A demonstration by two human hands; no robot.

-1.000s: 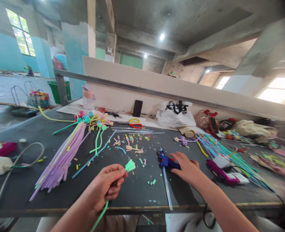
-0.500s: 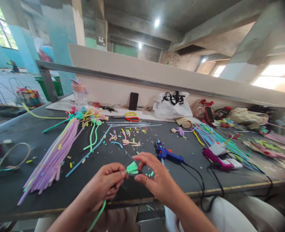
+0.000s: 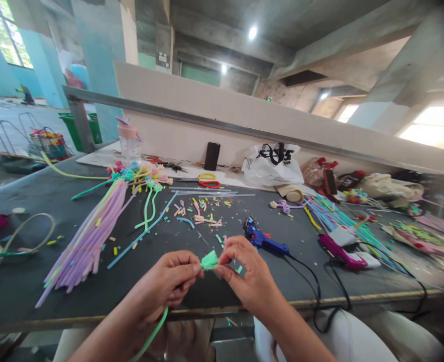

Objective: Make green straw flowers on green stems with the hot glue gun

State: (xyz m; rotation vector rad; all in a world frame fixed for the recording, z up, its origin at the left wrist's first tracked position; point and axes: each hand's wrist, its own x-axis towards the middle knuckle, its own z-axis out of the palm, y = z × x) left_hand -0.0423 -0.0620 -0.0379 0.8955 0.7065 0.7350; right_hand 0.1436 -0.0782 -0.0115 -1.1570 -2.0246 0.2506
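Note:
Over the table's front edge, my left hand [image 3: 179, 276] pinches the base of a green pipe-cleaner flower [image 3: 209, 260]. Its long green stem [image 3: 154, 334] hangs down below that hand. My right hand [image 3: 244, 269] has thumb and fingertips closed on the flower's right end, at the petal edge. The flower lies sideways between both hands. Beyond them, small cut bits of coloured pipe cleaner [image 3: 207, 220] are scattered on the dark table. A blue glue gun [image 3: 269, 243] rests just right of my right hand.
A bundle of lilac pipe cleaners [image 3: 90, 231] lies at the left, finished flowers [image 3: 154, 186] behind it. Scissors [image 3: 209, 184], a phone [image 3: 212, 156], a bottle [image 3: 129, 141] and a white bag [image 3: 270, 166] stand or lie along the back. Black cords [image 3: 312, 281] trail at the right.
My right thumb and fingers, apart beside the flower before, have closed on its right end. My left hand keeps its pinch. The view has shifted slightly.

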